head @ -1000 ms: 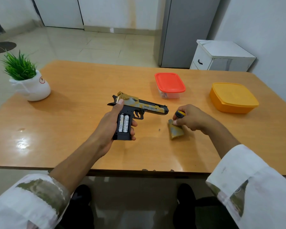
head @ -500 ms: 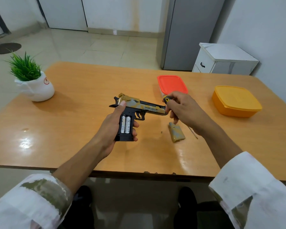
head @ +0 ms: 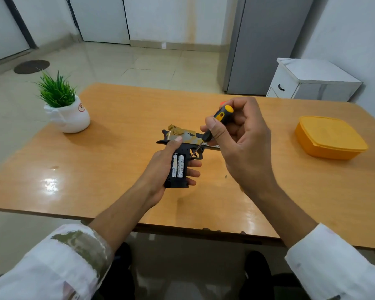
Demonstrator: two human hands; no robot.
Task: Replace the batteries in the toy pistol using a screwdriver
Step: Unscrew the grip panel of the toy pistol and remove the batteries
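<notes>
A: Where's the toy pistol (head: 183,139)?
B: Over the surface (head: 117,169), compartment open, two batteries (head: 178,166) seated. The left hand (head: 160,169) has its fingers (head: 194,173) wrapped round the grip.
A: And the right hand (head: 243,144)?
B: Fingers clamped on the screwdriver (head: 217,120), tip by the trigger guard. Orange box (head: 329,137) far right.

A plant (head: 62,105) is sitting on the worktop's (head: 117,169) far left, a yellow box (head: 329,137) is lying right, and a white cabinet (head: 312,83) is standing beyond.
</notes>
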